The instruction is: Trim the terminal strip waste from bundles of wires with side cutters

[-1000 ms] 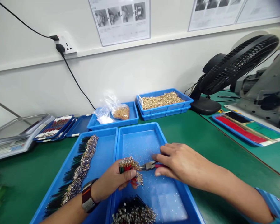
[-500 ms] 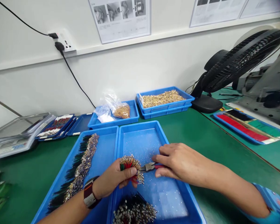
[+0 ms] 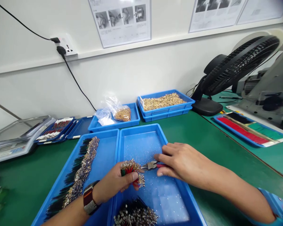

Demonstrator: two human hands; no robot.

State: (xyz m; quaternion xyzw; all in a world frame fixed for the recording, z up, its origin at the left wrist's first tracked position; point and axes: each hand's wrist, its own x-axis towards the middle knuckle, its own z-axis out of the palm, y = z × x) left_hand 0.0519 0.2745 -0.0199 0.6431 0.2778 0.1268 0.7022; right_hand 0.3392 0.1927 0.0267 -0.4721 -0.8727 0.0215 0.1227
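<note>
My left hand (image 3: pixel 122 179) is wrapped round a bundle of red and green wires with metal tips (image 3: pixel 132 169), held over the right blue tray (image 3: pixel 147 138). From the right, my right hand (image 3: pixel 176 160) grips small pliers (image 3: pixel 151 165) by their red handles. The jaws of the pliers touch or nearly touch the metal tips at the bundle's right side. Below the bundle, a pile of dark wires with metal ends (image 3: pixel 136 215) lies in the same tray. A long row of similar wires (image 3: pixel 82 169) lies in the left blue tray (image 3: pixel 108 141).
Behind stand a blue tray with plastic bags (image 3: pixel 91 127) and stacked trays of gold-coloured pieces (image 3: pixel 163 101). A black fan (image 3: pixel 240 69) stands at the back right, near a tray of red, black and green strips (image 3: pixel 245 129). At the left are a scale (image 3: pixel 11 150) and small trays (image 3: pixel 55 129).
The whole view has shifted slightly. The pliers have moved a little up relative to the bundle. Both hands keep their hold.
</note>
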